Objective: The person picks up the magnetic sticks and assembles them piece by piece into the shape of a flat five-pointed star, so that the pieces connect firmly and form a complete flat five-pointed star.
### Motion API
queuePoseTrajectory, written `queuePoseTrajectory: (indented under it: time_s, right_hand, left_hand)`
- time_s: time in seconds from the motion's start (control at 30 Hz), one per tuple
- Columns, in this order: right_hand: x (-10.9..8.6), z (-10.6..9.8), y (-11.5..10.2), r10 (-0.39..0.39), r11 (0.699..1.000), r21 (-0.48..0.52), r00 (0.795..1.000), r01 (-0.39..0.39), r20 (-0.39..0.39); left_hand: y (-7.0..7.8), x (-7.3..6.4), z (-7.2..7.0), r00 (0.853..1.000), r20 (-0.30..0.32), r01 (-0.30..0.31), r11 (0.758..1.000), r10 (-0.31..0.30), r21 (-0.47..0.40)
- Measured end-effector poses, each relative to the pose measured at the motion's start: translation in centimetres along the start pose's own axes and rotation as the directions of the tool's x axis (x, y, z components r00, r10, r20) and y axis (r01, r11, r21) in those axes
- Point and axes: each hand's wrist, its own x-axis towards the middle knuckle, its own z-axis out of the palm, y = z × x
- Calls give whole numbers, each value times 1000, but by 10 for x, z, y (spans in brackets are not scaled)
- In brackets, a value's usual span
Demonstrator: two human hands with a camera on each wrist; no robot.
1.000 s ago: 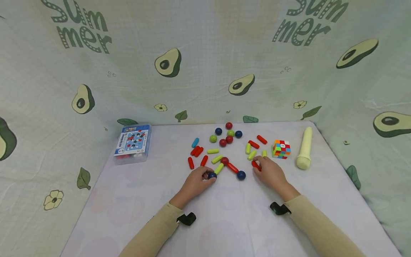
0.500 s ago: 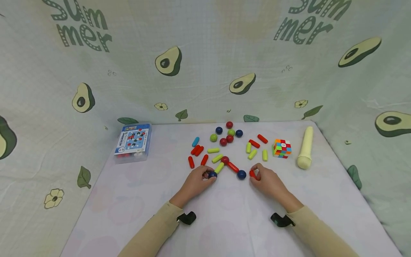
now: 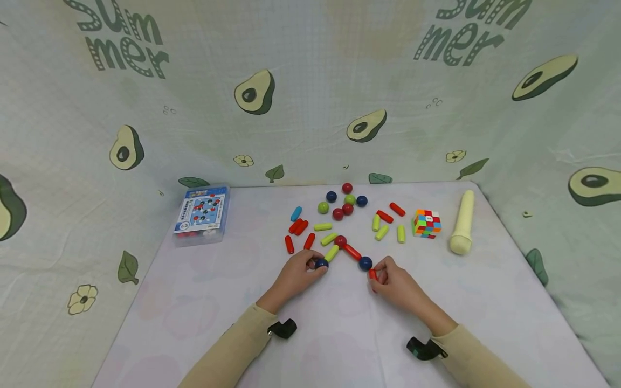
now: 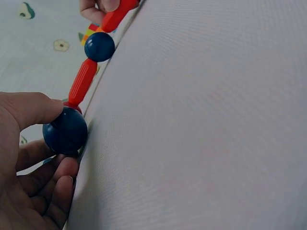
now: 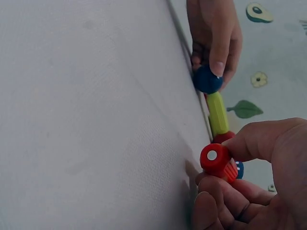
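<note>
Nearer left hand (image 3: pixel 297 272) now, right hand (image 3: pixel 397 284) pinches red rod (image 3: pixel 373 274); left grips blue ball (image 4: pixel 65 132).

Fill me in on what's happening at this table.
A person's left hand grips a blue ball at one end of a bent line: yellow-green rod, red ball, red rod, second blue ball. The right hand pinches another red rod right by that second ball; whether they touch is unclear. More rods and balls lie beyond the hands.
</note>
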Motion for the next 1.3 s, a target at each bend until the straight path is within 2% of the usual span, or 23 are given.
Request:
queuePoseTrajectory:
  time_s: [0.27,0.57,0.9,1.1,1.3]
  right_hand:
    - [-2,7,0,-62,998,29,997,63,-49]
    - [-3,14,-2,-58,996,60,995,62,-77]
    - [-4,22,-1,-47,999,11,982,50,-182]
    - [-4,23,-4,-87,996,-48,980,79,-181]
    - [0,17,-5,-72,995,-73,982,60,-175]
  left_hand:
    - [0,1,-1,1000,9,9,1000,-9,-5]
    - [-1,2,0,1000,7,15,1000,-15,-4]
    - [-1,2,0,1000,9,26,1000,-26,-10]
    - [-1,1,0,1000,8,28,1000,-28,-11]
    - [-3,2,1,1000,4,17,1000,-17,-4]
